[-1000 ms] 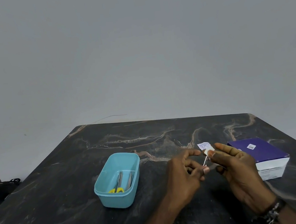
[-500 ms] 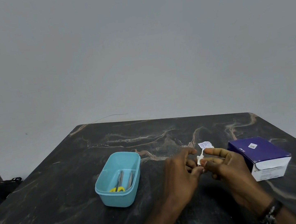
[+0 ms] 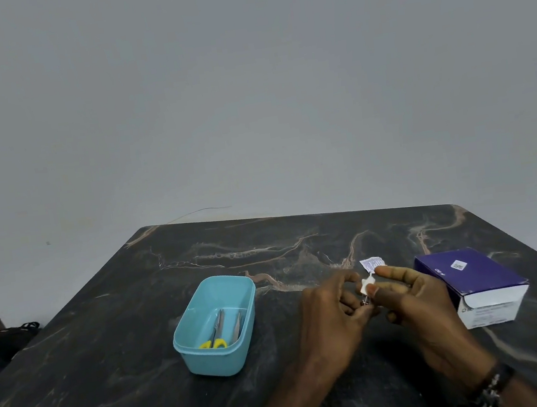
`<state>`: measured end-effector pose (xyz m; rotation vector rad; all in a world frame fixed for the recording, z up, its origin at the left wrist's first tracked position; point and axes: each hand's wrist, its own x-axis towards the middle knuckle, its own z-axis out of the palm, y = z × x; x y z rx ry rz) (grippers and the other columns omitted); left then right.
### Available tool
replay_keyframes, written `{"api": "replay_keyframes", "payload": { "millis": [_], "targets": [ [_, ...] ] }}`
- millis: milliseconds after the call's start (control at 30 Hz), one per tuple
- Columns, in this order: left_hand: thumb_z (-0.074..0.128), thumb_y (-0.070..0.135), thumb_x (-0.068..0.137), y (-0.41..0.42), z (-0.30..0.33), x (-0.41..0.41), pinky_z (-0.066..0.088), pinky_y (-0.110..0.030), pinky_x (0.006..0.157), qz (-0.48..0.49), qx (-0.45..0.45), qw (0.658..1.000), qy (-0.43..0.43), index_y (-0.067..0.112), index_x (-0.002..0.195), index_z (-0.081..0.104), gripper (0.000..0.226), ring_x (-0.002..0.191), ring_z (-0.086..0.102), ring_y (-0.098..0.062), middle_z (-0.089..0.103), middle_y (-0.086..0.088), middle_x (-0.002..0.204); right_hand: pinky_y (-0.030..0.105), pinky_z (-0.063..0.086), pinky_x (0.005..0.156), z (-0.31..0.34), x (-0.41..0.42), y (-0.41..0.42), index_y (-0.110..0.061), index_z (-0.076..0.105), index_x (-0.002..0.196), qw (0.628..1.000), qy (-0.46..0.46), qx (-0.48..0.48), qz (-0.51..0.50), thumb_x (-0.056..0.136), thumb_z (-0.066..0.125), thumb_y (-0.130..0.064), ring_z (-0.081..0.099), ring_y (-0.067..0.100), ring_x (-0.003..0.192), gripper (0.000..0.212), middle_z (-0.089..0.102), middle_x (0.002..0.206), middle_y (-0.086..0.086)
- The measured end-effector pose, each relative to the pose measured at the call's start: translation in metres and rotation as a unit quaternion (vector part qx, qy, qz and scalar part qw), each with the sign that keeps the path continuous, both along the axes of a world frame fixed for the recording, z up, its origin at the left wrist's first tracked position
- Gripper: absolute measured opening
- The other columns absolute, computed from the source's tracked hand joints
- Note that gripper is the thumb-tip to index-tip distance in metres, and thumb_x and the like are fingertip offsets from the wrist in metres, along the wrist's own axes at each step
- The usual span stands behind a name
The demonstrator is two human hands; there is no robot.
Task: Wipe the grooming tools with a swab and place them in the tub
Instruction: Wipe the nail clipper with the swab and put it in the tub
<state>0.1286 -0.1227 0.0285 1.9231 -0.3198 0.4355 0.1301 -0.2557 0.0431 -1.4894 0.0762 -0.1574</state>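
Both hands met over the middle of the dark marbled counter (image 3: pixel 112 377), toward its right side. The left hand (image 3: pixel 333 317) had its fingers curled, pinching the lower end of a thin metal grooming tool (image 3: pixel 366 300), most of which was hidden between the fingers. The right hand (image 3: pixel 421 313) pinched a small white swab (image 3: pixel 367 284) between thumb and forefinger, pressed against the upper part of that tool. A torn white wrapper (image 3: pixel 372 263) lay on the counter just beyond the fingertips. The light blue tub (image 3: pixel 191 350) stood left of the hands, near the counter's centre, holding yellow-handled scissors (image 3: pixel 216 333) and 1 more slim metal tool (image 3: pixel 237 325) beside them. A purple and white box (image 3: pixel 468 279) sat close to the right edge. A dark band (image 3: pixel 492 382) circled the right wrist.
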Motion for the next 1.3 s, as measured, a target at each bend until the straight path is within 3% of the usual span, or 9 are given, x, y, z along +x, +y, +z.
{"api": "replay_keyframes", "payload": {
  "millis": [300, 533, 700, 800, 933, 1067, 1167, 1300],
  "targets": [
    [0.083, 0.012, 0.071, 0.0011, 0.0035, -0.0021, 0.049, -0.01, 0.056, -0.005, -0.012, 1.0, -0.002, 0.023, 0.105, 0.064, 0.04, 0.059, 0.062, -0.002, 0.067, 0.006, 0.068, 0.027, 0.042, 0.054, 0.0022, -0.0022, 0.0017, -0.008, 0.062, 0.111, 1.0, 0.006, -0.005, -0.004, 0.076, 0.075, 0.002, 0.065, 0.009, 0.056, 0.038, 0.077, 0.078, 0.008],
    [0.084, 0.015, 0.069, -0.0022, 0.0012, -0.0038, 0.057, -0.024, 0.058, -0.027, -0.004, 1.0, 0.005, 0.033, 0.1, 0.065, 0.04, 0.057, 0.062, -0.006, 0.069, 0.003, 0.067, 0.024, 0.044, 0.048, 0.0024, 0.0028, -0.0036, -0.006, 0.063, 0.113, 0.998, 0.003, 0.046, -0.034, 0.079, 0.073, 0.0, 0.066, 0.012, 0.057, 0.037, 0.076, 0.086, 0.012],
    [0.081, 0.009, 0.071, 0.0003, 0.0013, -0.0011, 0.056, -0.02, 0.057, -0.002, -0.017, 1.0, -0.001, 0.024, 0.098, 0.067, 0.034, 0.058, 0.062, -0.004, 0.066, 0.007, 0.065, 0.026, 0.04, 0.05, 0.0002, -0.0003, 0.0026, -0.008, 0.062, 0.11, 1.0, 0.008, 0.011, -0.004, 0.078, 0.073, 0.004, 0.063, 0.015, 0.06, 0.036, 0.076, 0.076, 0.009],
    [0.078, 0.007, 0.072, 0.0015, 0.0011, -0.0005, 0.054, -0.019, 0.055, 0.01, -0.007, 1.0, -0.007, 0.02, 0.094, 0.07, 0.027, 0.056, 0.06, -0.003, 0.061, 0.011, 0.061, 0.022, 0.041, 0.048, -0.0006, -0.0018, 0.0043, -0.007, 0.062, 0.11, 1.0, 0.012, -0.008, 0.01, 0.078, 0.074, 0.003, 0.063, 0.019, 0.063, 0.036, 0.076, 0.079, 0.015],
    [0.077, 0.006, 0.072, -0.0007, 0.0007, -0.0008, 0.053, -0.018, 0.055, -0.011, -0.009, 1.0, -0.001, 0.021, 0.088, 0.071, 0.023, 0.055, 0.06, -0.003, 0.065, 0.008, 0.064, 0.023, 0.04, 0.048, -0.0018, 0.0011, 0.0021, -0.008, 0.064, 0.107, 1.0, 0.0, 0.001, -0.014, 0.075, 0.075, 0.004, 0.061, 0.013, 0.056, 0.035, 0.076, 0.076, 0.012],
    [0.079, 0.004, 0.071, -0.0036, -0.0006, 0.0027, 0.057, -0.023, 0.061, -0.022, -0.075, 0.996, 0.033, 0.034, 0.081, 0.067, 0.033, 0.061, 0.065, -0.004, 0.07, 0.005, 0.07, 0.027, 0.04, 0.054, 0.0013, 0.0036, -0.002, -0.008, 0.064, 0.11, 0.998, -0.002, 0.049, -0.033, 0.078, 0.073, 0.002, 0.065, 0.021, 0.068, 0.035, 0.076, 0.085, 0.012],
    [0.079, 0.0, 0.071, -0.003, 0.0028, 0.0028, 0.051, -0.019, 0.056, -0.021, -0.153, 0.986, 0.062, 0.028, 0.075, 0.069, 0.031, 0.06, 0.065, -0.004, 0.07, 0.005, 0.066, 0.029, 0.037, 0.057, 0.0043, 0.002, -0.0038, -0.007, 0.063, 0.11, 0.996, 0.021, 0.087, -0.004, 0.079, 0.069, 0.001, 0.066, 0.025, 0.074, 0.032, 0.076, 0.086, 0.012],
    [0.079, -0.004, 0.071, 0.0025, 0.0082, 0.0026, 0.051, -0.02, 0.053, -0.033, -0.237, 0.967, 0.09, 0.015, 0.074, 0.071, 0.021, 0.061, 0.065, -0.012, 0.072, -0.003, 0.067, 0.028, 0.037, 0.057, 0.0053, 0.0009, -0.0045, 0.0, 0.066, 0.109, 0.989, 0.07, 0.116, 0.064, 0.072, 0.07, -0.003, 0.064, 0.014, 0.062, 0.038, 0.073, 0.076, 0.006]
  ]
}}
